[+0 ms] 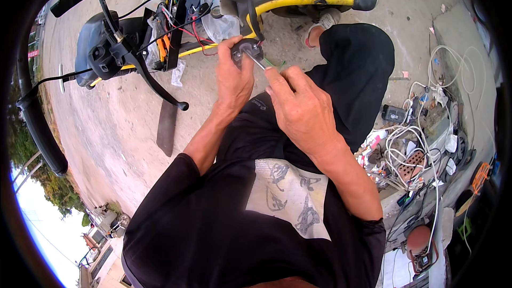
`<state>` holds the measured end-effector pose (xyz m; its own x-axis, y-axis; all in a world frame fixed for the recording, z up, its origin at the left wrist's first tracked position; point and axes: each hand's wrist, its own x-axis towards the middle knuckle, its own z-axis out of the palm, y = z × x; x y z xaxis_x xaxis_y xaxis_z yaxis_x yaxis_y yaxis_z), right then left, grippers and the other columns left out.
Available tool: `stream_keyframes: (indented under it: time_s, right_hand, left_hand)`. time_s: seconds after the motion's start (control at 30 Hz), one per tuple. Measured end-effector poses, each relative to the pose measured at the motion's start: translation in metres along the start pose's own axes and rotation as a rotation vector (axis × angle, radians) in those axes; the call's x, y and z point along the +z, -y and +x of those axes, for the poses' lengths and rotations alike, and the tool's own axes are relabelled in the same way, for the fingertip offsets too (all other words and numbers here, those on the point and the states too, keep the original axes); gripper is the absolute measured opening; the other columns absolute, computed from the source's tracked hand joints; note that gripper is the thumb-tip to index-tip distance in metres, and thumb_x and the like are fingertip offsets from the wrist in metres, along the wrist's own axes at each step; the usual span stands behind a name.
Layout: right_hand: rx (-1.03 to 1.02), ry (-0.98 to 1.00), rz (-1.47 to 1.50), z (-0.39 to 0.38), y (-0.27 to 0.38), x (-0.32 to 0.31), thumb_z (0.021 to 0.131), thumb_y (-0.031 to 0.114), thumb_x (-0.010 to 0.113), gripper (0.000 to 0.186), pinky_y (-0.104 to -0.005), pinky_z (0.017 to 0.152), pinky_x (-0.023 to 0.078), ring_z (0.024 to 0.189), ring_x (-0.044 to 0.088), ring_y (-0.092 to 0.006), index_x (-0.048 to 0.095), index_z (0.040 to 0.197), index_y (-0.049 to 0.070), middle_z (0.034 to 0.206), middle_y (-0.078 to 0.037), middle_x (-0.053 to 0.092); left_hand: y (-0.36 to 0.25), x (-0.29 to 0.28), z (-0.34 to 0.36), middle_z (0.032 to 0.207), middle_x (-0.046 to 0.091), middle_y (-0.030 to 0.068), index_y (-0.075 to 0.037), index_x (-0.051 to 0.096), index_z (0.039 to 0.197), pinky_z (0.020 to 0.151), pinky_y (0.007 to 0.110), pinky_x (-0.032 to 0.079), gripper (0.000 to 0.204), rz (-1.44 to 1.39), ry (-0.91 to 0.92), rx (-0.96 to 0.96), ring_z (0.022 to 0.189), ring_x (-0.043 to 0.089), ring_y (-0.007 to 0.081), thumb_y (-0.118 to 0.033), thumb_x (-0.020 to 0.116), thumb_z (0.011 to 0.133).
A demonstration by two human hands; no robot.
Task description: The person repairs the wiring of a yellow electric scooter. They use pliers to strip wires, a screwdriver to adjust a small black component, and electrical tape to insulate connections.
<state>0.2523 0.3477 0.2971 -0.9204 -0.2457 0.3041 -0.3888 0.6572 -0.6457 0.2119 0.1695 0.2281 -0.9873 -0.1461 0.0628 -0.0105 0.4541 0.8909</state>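
My left hand (235, 81) is closed round a small dark rounded part (246, 49) with a shiny face, holding it up near the yellow frame of the scooter (298, 2). Thin wires run by it. In my right hand (304, 104) is a screwdriver (258, 62). Its slim metal shaft points up and left, and the tip meets the face of the part. My right fingers hide the screwdriver's handle. Both hands are above my lap, close to each other.
A brake lever (154, 84) and black handlebar grip (45, 133) are at the left. Behind my left hand, a black tray (176, 48) holds tools and wires. At right lies a heap of white cable (408, 141) and scraps. A dark flat strip (167, 128) lies on the ground.
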Motion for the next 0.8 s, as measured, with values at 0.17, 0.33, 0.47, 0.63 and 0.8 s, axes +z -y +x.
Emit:
stream_keyframes:
  time_s: [0.17,0.33,0.47,0.63,0.8]
  right_hand:
    - [0.096,-0.003,0.126,-0.001,0.010,0.000,0.095,0.009,0.075,0.027,-0.0401,0.058,0.056,0.066,0.069,-0.0303,0.071,0.120,0.000,0.089,-0.014,0.067]
    - [0.366,-0.174,0.495,-0.002,0.011,0.014,0.100,0.011,0.073,0.021,-0.0355,0.058,0.053,0.064,0.067,-0.0210,0.073,0.115,-0.003,0.081,-0.014,0.071]
    - [0.722,-0.104,0.835,0.002,0.017,0.008,0.105,0.016,0.070,0.023,-0.0262,0.057,0.044,0.064,0.056,-0.0061,0.075,0.115,-0.004,0.075,-0.003,0.067]
    - [1.050,-0.050,1.294,0.000,0.001,0.002,0.104,0.022,0.069,0.028,-0.0244,0.054,0.040,0.058,0.050,-0.0061,0.072,0.112,-0.005,0.077,-0.005,0.070]
    - [0.966,0.019,1.288,-0.013,-0.006,0.000,0.102,0.021,0.074,0.032,-0.0255,0.063,0.047,0.071,0.059,-0.0083,0.069,0.119,-0.005,0.091,-0.009,0.072]
  left_hand:
    - [-0.005,0.000,0.002,0.116,0.070,0.0177,0.000,0.055,0.136,0.089,0.038,0.057,0.034,0.060,0.002,0.025,0.103,0.072,0.0258,-0.002,0.065,0.103]
    - [0.000,0.002,0.001,0.117,0.070,0.0175,0.001,0.055,0.136,0.089,0.035,0.057,0.034,-0.005,-0.024,0.034,0.104,0.072,0.0237,-0.003,0.066,0.103]
    - [-0.007,-0.004,0.002,0.117,0.072,0.0169,0.001,0.055,0.135,0.089,0.034,0.057,0.034,0.069,-0.017,0.052,0.105,0.072,0.0233,-0.002,0.066,0.102]
    - [0.006,-0.008,0.005,0.122,0.070,0.0128,0.001,0.054,0.135,0.092,0.031,0.057,0.032,0.024,-0.020,0.215,0.106,0.069,0.0169,0.000,0.064,0.105]
    - [-0.004,-0.009,0.008,0.126,0.071,0.0131,0.001,0.053,0.135,0.095,0.032,0.057,0.033,0.036,-0.019,0.254,0.110,0.070,0.0173,0.001,0.064,0.104]
